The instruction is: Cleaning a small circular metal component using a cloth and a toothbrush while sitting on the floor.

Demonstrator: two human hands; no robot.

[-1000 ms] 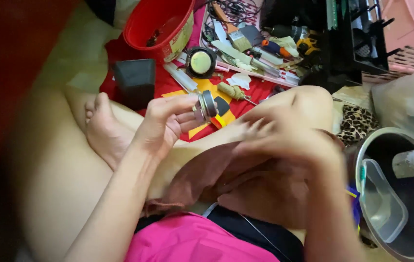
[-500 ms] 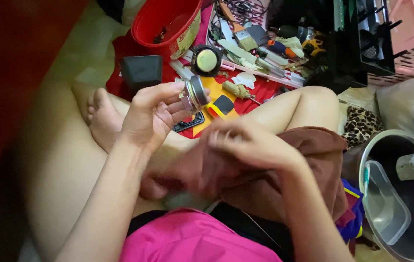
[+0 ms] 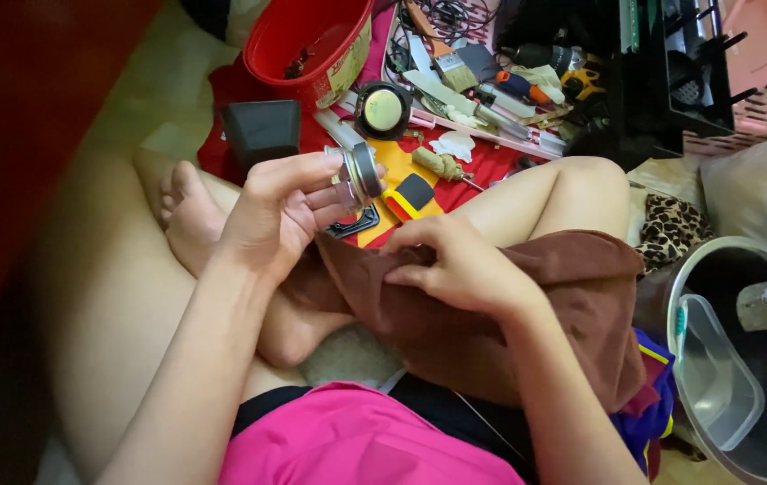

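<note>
Since half a second ago the right hand (image 3: 455, 265) has slid along the brown cloth (image 3: 509, 314) toward its upper left edge, while the left hand (image 3: 280, 211) has kept the small round metal part (image 3: 361, 175) raised in much the same spot. That left hand is closed around the part, thumb over the top and fingertips (image 3: 329, 198) pinching it from beneath, with its disc-shaped end facing toward three o'clock. The right hand lies at about four o'clock from the part, fingers curled and gripping a fold of the cloth, which drapes over the person's right knee and lap. Just beyond the part, at twelve o'clock, a round black speaker with a yellowish centre (image 3: 383, 110) rests on the red mat (image 3: 491, 166). A dark square block (image 3: 262, 130) sits at ten o'clock from the left hand, and a red bucket (image 3: 311, 45) stands further out at eleven. At one to two o'clock lies a clutter of tools, a paintbrush (image 3: 442, 58) among them. Down at four o'clock a clear plastic tub (image 3: 716, 377) leans inside a grey bin (image 3: 761, 449).
</note>
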